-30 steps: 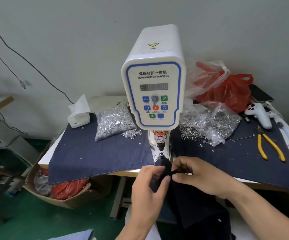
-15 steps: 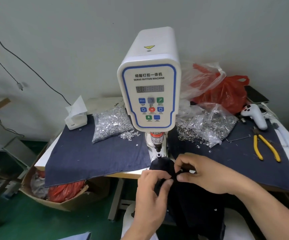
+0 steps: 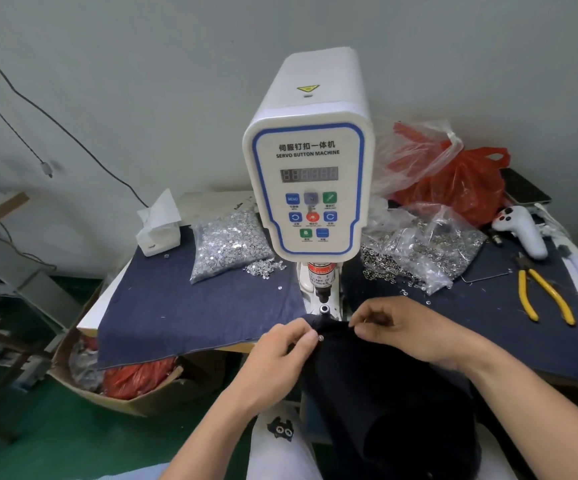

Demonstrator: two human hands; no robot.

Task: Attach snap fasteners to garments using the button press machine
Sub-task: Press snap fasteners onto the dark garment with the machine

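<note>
Your left hand (image 3: 277, 355) and right hand (image 3: 394, 332) both pinch the soft dark garment (image 3: 377, 393) (shiny round snap (image 3: 321, 338) showing), just below the glossy white press (image 3: 310, 188); crinkly fastener bags (image 3: 225, 245) flank it.

The garment (image 3: 384, 393) hides the machine's lower die; display (image 3: 309, 174) digits unreadable.

Small garment workshop for sure: servo button machine (image 3: 310, 188) dead centre, bags of snaps (image 3: 227, 245) at 10 and 2 o'clock, pliers (image 3: 543, 296) at 3, denim-covered bench (image 3: 183, 306).
</note>
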